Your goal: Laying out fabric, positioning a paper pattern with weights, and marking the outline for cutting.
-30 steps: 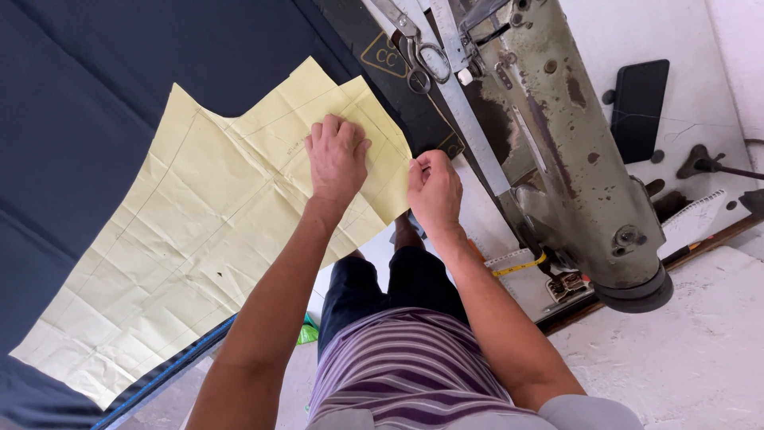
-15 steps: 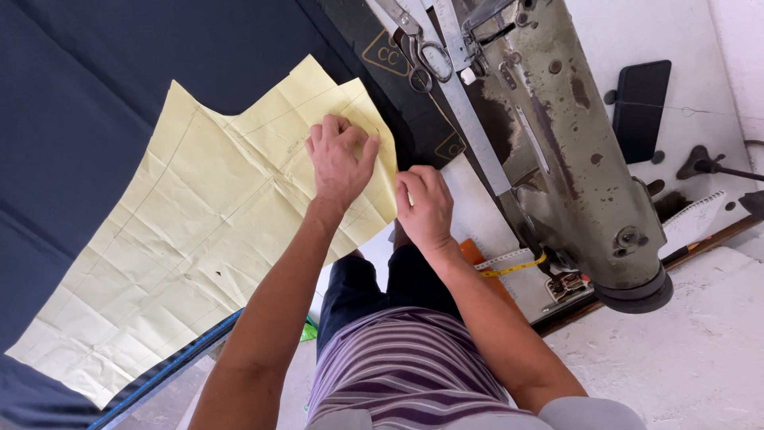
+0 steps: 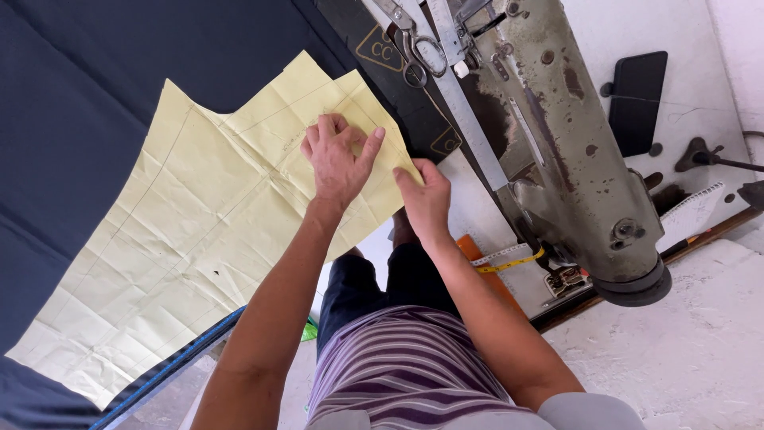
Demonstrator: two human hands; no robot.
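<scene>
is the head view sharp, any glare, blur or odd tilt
Head view: even daylight, no strong glare; the yellow paper pattern shows its creases crisply, and the left hand and right hand are sharp, without motion blur. The view is steeply rotated, so the sewing machine runs diagonally. The white table looks bright but keeps its texture.

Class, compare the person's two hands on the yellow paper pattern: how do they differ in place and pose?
The left hand lies flat on the middle of the paper pattern; the right hand sits at its edge. The left hand's fingers curl under; the right hand's point toward the corner. Both touch the paper.
</scene>
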